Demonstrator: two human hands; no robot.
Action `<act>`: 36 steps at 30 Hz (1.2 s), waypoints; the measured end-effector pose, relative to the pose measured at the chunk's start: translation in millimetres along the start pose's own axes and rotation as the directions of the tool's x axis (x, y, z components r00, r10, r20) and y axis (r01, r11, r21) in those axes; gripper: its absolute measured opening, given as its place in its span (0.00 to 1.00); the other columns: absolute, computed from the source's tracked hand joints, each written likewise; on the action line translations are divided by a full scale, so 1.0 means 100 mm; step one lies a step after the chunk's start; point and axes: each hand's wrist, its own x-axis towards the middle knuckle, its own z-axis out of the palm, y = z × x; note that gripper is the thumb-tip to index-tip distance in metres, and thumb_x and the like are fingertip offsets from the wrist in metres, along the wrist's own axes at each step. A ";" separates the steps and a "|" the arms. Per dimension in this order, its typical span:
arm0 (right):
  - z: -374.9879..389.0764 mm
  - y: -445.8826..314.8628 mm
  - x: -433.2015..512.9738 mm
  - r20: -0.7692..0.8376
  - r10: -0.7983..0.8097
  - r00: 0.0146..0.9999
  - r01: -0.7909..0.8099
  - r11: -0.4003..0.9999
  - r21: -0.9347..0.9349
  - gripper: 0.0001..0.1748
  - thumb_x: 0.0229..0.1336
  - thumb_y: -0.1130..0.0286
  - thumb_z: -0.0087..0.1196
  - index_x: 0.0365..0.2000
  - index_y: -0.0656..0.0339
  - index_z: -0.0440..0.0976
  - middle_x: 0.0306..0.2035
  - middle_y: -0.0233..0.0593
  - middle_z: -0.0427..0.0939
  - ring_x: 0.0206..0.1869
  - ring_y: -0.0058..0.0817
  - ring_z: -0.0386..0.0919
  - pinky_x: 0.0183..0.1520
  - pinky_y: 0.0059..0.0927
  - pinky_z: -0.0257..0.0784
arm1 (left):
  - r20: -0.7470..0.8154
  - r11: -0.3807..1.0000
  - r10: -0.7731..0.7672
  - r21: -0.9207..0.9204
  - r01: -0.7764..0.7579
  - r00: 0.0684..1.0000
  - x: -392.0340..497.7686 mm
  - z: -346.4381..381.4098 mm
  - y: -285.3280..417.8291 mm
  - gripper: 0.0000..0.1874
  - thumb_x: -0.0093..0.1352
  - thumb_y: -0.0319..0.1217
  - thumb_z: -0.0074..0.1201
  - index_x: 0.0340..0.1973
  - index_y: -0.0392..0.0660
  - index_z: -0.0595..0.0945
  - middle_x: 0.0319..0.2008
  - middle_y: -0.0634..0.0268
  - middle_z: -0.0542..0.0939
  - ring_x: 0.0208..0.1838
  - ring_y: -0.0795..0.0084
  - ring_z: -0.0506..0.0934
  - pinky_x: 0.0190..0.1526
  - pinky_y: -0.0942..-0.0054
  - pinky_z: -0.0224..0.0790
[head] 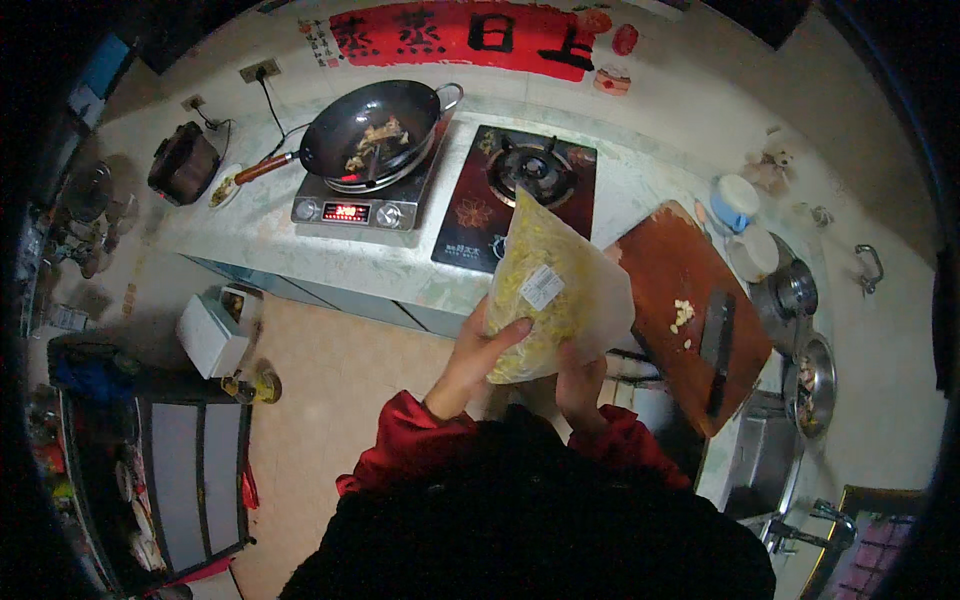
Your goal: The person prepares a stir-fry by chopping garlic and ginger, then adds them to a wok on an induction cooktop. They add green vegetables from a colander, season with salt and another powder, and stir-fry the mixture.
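Observation:
A clear plastic bag of yellow, shredded-looking food [540, 240] is held up between my hands, in front of the counter. It bears a white printed label [541, 287]. My left hand [480, 349] grips its lower left side, thumb across the front. On the lower right, my right hand [579, 375] holds the bag from below, its fingers partly hidden. Behind the bag lies a gas hob [465, 214] with one burner [534, 166]. To the left, a wok [319, 146] with browned food pieces [384, 133] sits on an electric cooker [356, 211] with a lit display.
At the right, a wooden cutting board [660, 247] carries chopped white pieces [681, 315] and a cleaver [718, 330]. Beyond it are a blue-and-white mug [733, 201], a metal bowl of food [814, 386] and a sink [757, 457]. A small dish [223, 187] lies under the wok's handle.

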 end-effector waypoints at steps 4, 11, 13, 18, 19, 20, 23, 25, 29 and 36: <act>-0.15 -0.09 -0.26 0.019 0.052 0.998 -0.050 0.995 -0.082 0.26 0.52 0.66 0.50 0.51 0.61 0.57 0.48 0.37 0.64 0.48 0.28 0.64 0.49 0.32 0.63 | 0.144 0.996 -0.085 0.033 0.082 0.986 -0.13 -0.02 0.15 0.25 0.59 0.26 0.53 0.52 0.38 0.66 0.45 0.63 0.73 0.46 0.73 0.70 0.48 0.75 0.61; -0.26 -0.52 -0.39 0.028 0.283 0.959 -0.284 0.946 0.158 0.36 0.50 0.57 0.50 0.56 0.58 0.50 0.54 0.36 0.57 0.53 0.32 0.61 0.52 0.40 0.60 | 0.240 0.996 0.018 0.085 -0.039 0.971 -0.25 0.19 0.28 0.28 0.57 0.23 0.54 0.53 0.37 0.65 0.45 0.63 0.73 0.47 0.74 0.70 0.49 0.76 0.61; -0.25 -0.67 -0.39 0.145 0.219 0.965 -0.243 0.954 0.174 0.34 0.51 0.58 0.50 0.55 0.59 0.52 0.54 0.36 0.58 0.54 0.32 0.60 0.54 0.39 0.58 | 0.213 0.998 0.039 0.048 -0.051 0.976 -0.31 0.27 0.33 0.27 0.56 0.23 0.57 0.50 0.36 0.67 0.44 0.63 0.73 0.45 0.76 0.70 0.48 0.77 0.61; -0.25 -0.93 -0.33 0.144 0.127 0.981 -0.103 0.981 -0.164 0.28 0.52 0.61 0.48 0.52 0.62 0.57 0.53 0.37 0.61 0.55 0.32 0.60 0.57 0.36 0.55 | 0.189 0.990 0.099 0.081 -0.116 0.977 -0.44 0.48 0.38 0.28 0.55 0.23 0.58 0.51 0.36 0.66 0.45 0.63 0.73 0.47 0.76 0.70 0.50 0.76 0.60; -0.26 -0.95 -0.29 0.143 0.055 0.988 -0.029 0.983 -0.180 0.26 0.53 0.62 0.47 0.51 0.62 0.59 0.52 0.37 0.62 0.55 0.32 0.60 0.56 0.35 0.56 | 0.187 0.984 0.137 0.087 -0.155 0.973 -0.46 0.54 0.36 0.29 0.54 0.23 0.58 0.51 0.36 0.66 0.45 0.63 0.72 0.47 0.76 0.69 0.50 0.76 0.59; -0.28 -0.98 -0.26 0.166 0.004 0.986 0.026 0.983 -0.181 0.25 0.54 0.62 0.47 0.50 0.62 0.60 0.51 0.37 0.64 0.54 0.32 0.61 0.56 0.35 0.57 | 0.175 0.980 0.162 0.088 -0.179 0.971 -0.48 0.62 0.34 0.29 0.54 0.23 0.58 0.51 0.36 0.66 0.45 0.63 0.72 0.47 0.76 0.69 0.51 0.76 0.59; -0.35 -1.15 -0.02 0.170 0.006 0.985 0.048 0.949 -0.311 0.23 0.54 0.62 0.46 0.49 0.63 0.62 0.50 0.38 0.65 0.54 0.31 0.61 0.55 0.33 0.58 | 0.104 0.959 0.258 0.096 -0.268 0.961 -0.50 0.93 0.18 0.30 0.54 0.24 0.59 0.51 0.37 0.65 0.46 0.62 0.71 0.49 0.75 0.68 0.52 0.75 0.57; -0.37 -1.37 0.20 0.151 0.117 0.982 -0.086 0.976 -0.198 0.23 0.54 0.61 0.45 0.47 0.65 0.63 0.47 0.40 0.67 0.51 0.31 0.65 0.53 0.32 0.60 | -0.022 0.947 0.304 0.118 -0.300 0.952 -0.51 1.20 0.01 0.30 0.54 0.24 0.59 0.51 0.37 0.65 0.47 0.62 0.70 0.50 0.74 0.67 0.53 0.74 0.57; -0.22 -1.87 0.52 0.261 0.295 0.919 -0.290 0.955 -0.057 0.23 0.52 0.59 0.47 0.42 0.69 0.67 0.39 0.42 0.73 0.39 0.29 0.72 0.42 0.26 0.67 | 0.076 0.982 0.182 0.039 -0.185 0.980 -0.53 1.38 -0.17 0.30 0.54 0.25 0.60 0.50 0.37 0.65 0.47 0.62 0.70 0.51 0.73 0.66 0.53 0.73 0.56; 0.17 -2.19 0.67 0.347 0.470 0.812 -0.366 0.872 -0.325 0.22 0.52 0.56 0.48 0.33 0.69 0.71 0.29 0.39 0.75 0.29 0.21 0.74 0.31 0.21 0.68 | 0.131 0.967 0.054 0.239 -0.085 0.990 -0.66 1.19 -0.27 0.26 0.53 0.25 0.60 0.47 0.37 0.70 0.45 0.62 0.72 0.49 0.72 0.69 0.51 0.72 0.60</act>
